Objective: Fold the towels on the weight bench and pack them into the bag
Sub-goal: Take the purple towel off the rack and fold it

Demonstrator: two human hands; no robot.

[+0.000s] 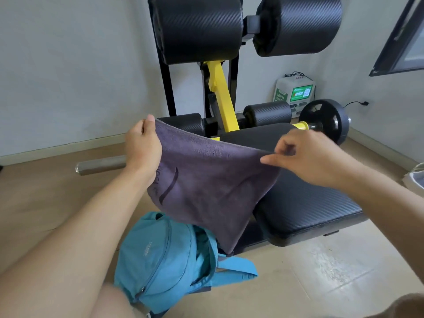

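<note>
A dark grey-purple towel (206, 187) hangs in the air between my hands, its lower edge dangling over the bag. My left hand (143, 145) grips the towel's upper left corner. My right hand (305, 159) pinches the upper right corner between thumb and fingers. The black padded weight bench (309, 203) lies behind and to the right of the towel. A blue backpack (165, 258) sits on the floor below, its top unzipped and open, with dark cloth showing inside.
The bench's yellow frame (221, 97) and black roller pads (199, 28) rise behind. A weight plate (325, 120) sits on a bar at right, a steel bar end (101, 165) at left. A white-green box (294, 92) stands by the wall.
</note>
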